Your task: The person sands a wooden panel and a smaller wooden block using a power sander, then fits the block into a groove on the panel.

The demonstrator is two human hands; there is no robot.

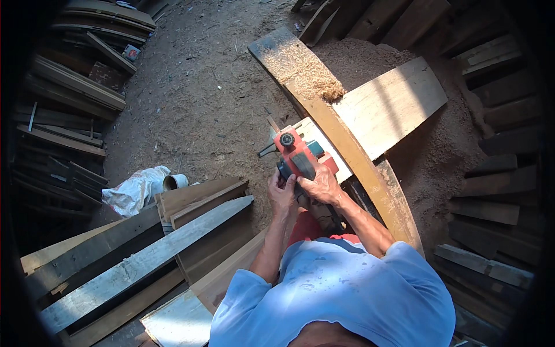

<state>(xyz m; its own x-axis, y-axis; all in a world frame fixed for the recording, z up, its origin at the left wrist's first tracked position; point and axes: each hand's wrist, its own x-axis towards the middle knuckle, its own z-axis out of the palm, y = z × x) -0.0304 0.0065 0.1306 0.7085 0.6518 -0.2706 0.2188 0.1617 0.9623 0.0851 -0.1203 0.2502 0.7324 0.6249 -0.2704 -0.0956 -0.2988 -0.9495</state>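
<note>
A red and black electric hand planer with a round dark front knob is in front of me, over a pale wooden board. My right hand is closed around its rear handle. Close beside it, my left hand has its fingers and thumb pressed to the planer's black side part. The pale board crosses a long yellowish-brown beam and extends to the far right. Curled wood shavings lie heaped on the beam's far end. The planer's underside is hidden.
Stacked timber fills the near left, beside a white plastic sack and a round container. More planks stand far left, and dark boards line the right. Sawdust covers ground beyond the beam.
</note>
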